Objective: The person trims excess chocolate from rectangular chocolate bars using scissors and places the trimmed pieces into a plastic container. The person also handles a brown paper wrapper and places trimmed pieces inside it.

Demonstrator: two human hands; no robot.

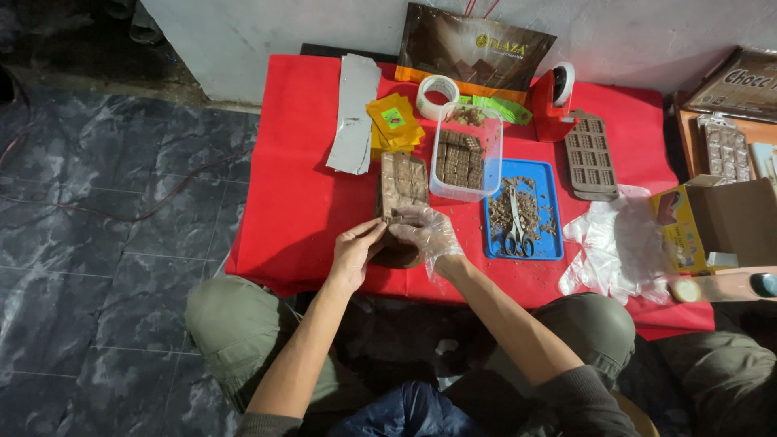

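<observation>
Red worktop (307, 194) sits low vs. a white wall at back; left edge drops to dark tile floor (105, 243), wide open that side. Front edge runs just past the hands, knees tucked under it. Free room on the worktop: bare red strip at left, betw. edge and foil; right half crowded.

Count:
- 1 brown mold (402, 190), long, lying front-to-back near centre, near end at front edge
- 1 clear tub (465, 158) w/ choc pieces, just right of mold
- 1 blue tray (546, 218) w/ crumbs, 1 pr scissors (514, 231) on it
- 1 more mold, empty (589, 154), right of tray
- 1 tape roll (437, 95) loose, 1 red dispenser (552, 101)
- stack of yellow pouches (394, 121), no. unclear
- foil sheets (354, 113), approx. 2, overlapping
- 1 big brown bag (473, 44) vs. wall
- pile of clear gloves (615, 243), count n/a
- 1 yellow box (678, 231) at far right, on the gloves' edge

Hands: both arms reach fwd from lap, elbows bent, forearms converging on the mold's near end. Left hand (354, 252) bare, fingers curled, thumb and fingertips pinching the mold's near-left corner. Right hand (429, 235) in a clear plastic glove, palm down, fingers bent over the near-right edge, gripping it. Hands nearly touching each other. Mold rests on worktop, near end partly hidden under the fingers.
</observation>
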